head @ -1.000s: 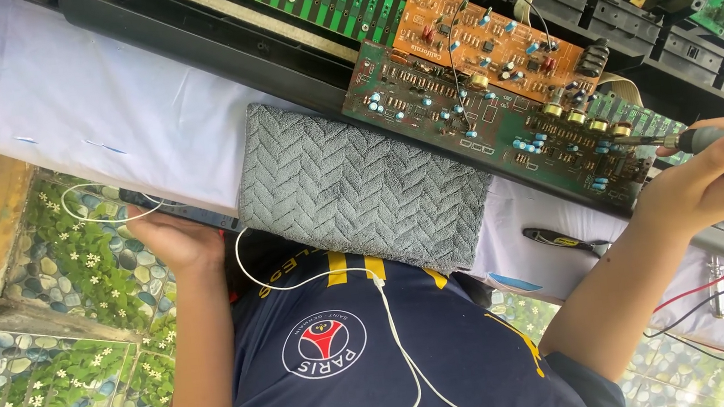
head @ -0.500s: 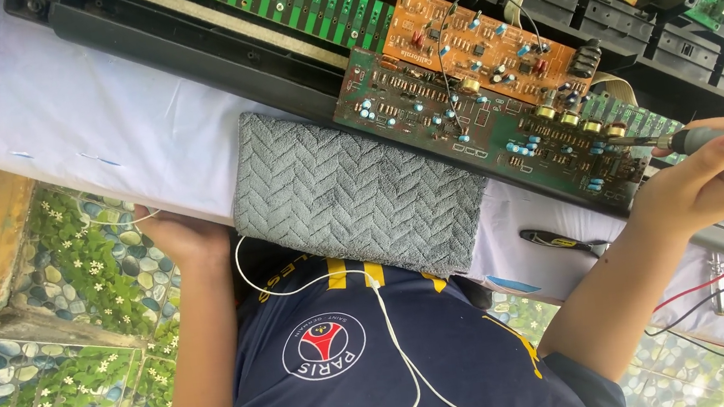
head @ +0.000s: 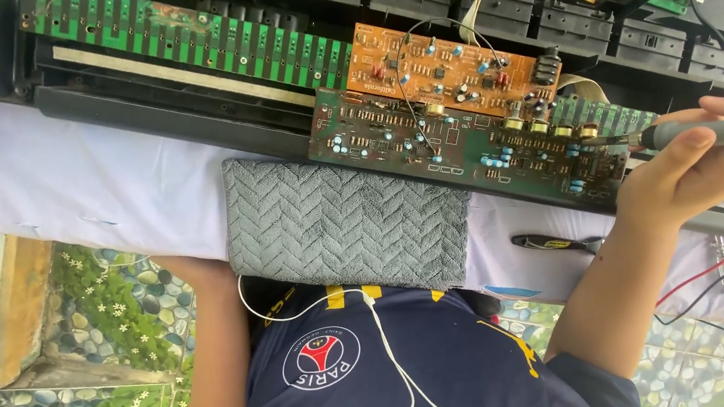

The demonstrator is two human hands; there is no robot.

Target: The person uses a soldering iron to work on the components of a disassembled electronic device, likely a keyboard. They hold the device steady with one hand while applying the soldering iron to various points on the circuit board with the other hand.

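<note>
Soldering iron [head: 703,132] in right hand [head: 685,173] lies level, tip toward green circuit board [head: 465,140].

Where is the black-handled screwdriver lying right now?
In the head view, the black-handled screwdriver lies on the white cloth, right of the grey herringbone towel, just below the dark green circuit board, beside the right forearm.

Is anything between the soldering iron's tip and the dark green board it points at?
Nothing visible. The right hand holds the iron with its tip at the right end of the dark green board; no wire or tool crosses that gap.
</note>
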